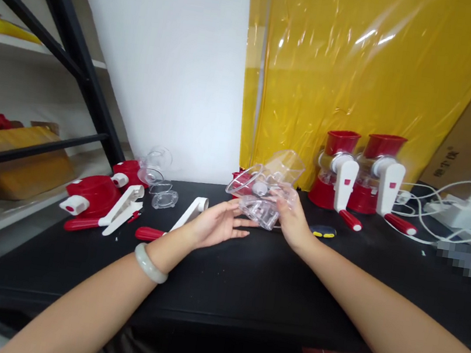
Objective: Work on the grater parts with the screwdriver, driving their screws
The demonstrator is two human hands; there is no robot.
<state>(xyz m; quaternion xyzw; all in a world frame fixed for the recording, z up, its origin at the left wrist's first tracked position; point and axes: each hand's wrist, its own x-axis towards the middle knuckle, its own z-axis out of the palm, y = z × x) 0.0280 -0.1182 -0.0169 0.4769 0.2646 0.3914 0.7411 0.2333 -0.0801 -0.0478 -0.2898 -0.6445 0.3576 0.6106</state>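
A clear plastic housing (261, 210) is held above the black table, in front of a red part (241, 182). My right hand (292, 214) grips its right side, fingers wrapped round the clear plastic. My left hand (222, 224) is at its lower left, palm up with the fingers spread, its fingertips beside or against the plastic. To the left of my left hand lies a white crank with a red handle (151, 234). Clear round parts (165, 198) lie farther left, near a red base (93, 196) and another white crank (124, 210).
Two red and white rotary graters (337, 174) (379, 177) stand at the back right. Beyond them are white cables and a power strip (462, 213). A black and yellow object (323, 231) lies behind my right wrist. A metal-framed shelf (70, 66) borders the left.
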